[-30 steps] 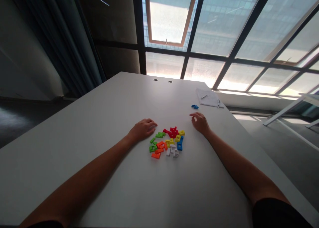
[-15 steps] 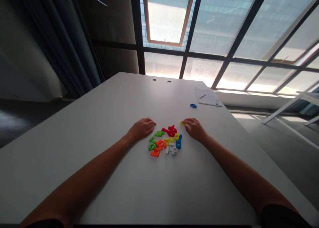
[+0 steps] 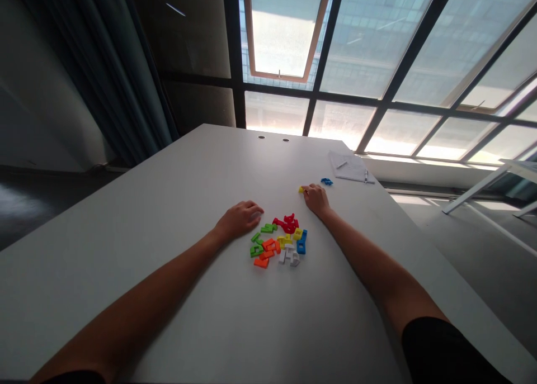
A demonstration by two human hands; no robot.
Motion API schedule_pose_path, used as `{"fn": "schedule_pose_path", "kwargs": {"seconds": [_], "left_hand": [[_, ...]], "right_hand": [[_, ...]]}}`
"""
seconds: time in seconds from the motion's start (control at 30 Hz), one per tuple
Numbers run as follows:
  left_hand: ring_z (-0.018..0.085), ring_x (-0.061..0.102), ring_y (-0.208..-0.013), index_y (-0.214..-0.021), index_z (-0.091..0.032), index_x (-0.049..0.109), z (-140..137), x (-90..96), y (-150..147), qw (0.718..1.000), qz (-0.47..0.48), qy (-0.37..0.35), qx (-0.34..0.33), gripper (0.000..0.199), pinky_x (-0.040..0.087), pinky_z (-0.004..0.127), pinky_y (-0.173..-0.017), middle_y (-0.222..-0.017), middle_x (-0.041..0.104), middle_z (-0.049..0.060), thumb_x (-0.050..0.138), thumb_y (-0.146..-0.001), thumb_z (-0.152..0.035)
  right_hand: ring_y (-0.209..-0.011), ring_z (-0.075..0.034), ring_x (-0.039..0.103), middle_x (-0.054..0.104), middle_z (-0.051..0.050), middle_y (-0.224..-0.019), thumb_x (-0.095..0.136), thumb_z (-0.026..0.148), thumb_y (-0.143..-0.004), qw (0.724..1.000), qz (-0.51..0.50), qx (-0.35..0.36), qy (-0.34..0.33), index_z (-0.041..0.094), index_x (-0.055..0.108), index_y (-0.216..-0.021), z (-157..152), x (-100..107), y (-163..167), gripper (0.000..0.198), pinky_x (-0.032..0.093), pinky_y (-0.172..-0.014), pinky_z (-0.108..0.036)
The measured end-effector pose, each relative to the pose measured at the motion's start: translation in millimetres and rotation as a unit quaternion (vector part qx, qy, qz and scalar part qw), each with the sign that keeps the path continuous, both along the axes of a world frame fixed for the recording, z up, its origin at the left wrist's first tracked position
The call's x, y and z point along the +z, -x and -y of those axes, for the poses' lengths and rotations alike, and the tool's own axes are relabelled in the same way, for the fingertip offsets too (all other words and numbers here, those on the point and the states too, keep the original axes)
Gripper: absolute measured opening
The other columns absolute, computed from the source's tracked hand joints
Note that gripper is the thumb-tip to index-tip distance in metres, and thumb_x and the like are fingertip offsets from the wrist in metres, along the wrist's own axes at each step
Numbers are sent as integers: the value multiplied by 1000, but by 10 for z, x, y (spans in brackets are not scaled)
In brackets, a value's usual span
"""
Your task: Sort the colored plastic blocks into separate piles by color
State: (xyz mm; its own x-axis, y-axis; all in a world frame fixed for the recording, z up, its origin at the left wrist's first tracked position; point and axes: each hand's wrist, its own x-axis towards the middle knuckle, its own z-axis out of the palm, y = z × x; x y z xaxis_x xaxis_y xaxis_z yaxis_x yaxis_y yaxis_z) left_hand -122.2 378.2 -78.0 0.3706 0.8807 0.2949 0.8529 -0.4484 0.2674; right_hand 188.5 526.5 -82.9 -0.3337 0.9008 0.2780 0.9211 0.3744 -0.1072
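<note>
Between finger and thumb of my right hand [image 3: 315, 198] is a small yellow plastic piece [image 3: 301, 189], held beyond the pile and left of some blue pieces [image 3: 326, 181]. My left hand [image 3: 241, 217] lies on the table with its fingers loosely stretched out, holding nothing, just left of the pile. The pile is grouped by colour: red pieces [image 3: 288, 226] at the far side, green pieces [image 3: 256, 251] on the left, orange pieces [image 3: 265, 255] at the near left, yellow pieces [image 3: 284, 241] in the middle, white pieces [image 3: 289, 256] at the near right, and blue pieces [image 3: 301, 245] on the right.
All of this lies on a large white table [image 3: 188, 317]. Paper sheets [image 3: 350, 163] with two pens are at its far right edge. Two round cable holes [image 3: 286, 140] sit near the far edge. Windows stand behind, and a dark curtain [image 3: 104, 65] hangs left.
My right hand has moved away from me, past the pile and closer to the separate blue pieces, carrying the yellow piece. My left hand stays in place.
</note>
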Motion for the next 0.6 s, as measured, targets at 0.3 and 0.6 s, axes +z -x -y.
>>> {"fn": "schedule_pose_path", "kwargs": {"seconds": [0.3, 0.6], "left_hand": [[25, 66, -110, -119, -27, 75, 17, 15, -3, 1000, 0, 10, 2, 30, 57, 39, -96, -125, 71, 6, 55, -98, -36], [25, 66, -110, -120, -27, 75, 24, 17, -8, 1000, -2, 11, 3, 30, 58, 39, -94, -125, 71, 6, 55, -99, -36]], "right_hand": [[-126, -33, 57, 64, -17, -138, 53, 42, -105, 994, -27, -104, -1, 20, 66, -141, -472, -63, 170, 44, 43, -105, -44], [-132, -37, 53, 60, -19, -147, 47, 41, -105, 994, -15, -105, 18, 18, 43, -160, -510, -110, 153, 60, 42, -108, -52]]}}
